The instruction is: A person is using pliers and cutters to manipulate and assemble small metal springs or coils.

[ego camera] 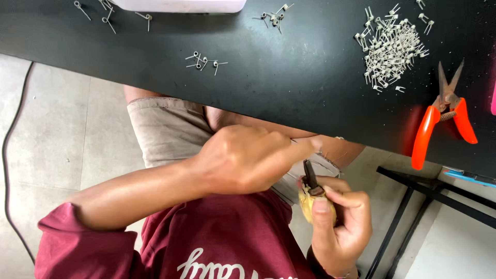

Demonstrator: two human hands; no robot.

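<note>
Table (289, 77), black, spans the upper view and carries a heap of small metal springs (390, 49), scattered springs (204, 61) and orange-handled snips (444, 116). Below its edge, above the lap, the left hand (243, 160) is curled, forefinger extended toward a small dark-jawed plier (311, 181). The right hand (341, 227) has its fingers closed round the plier's yellow handle.
</note>
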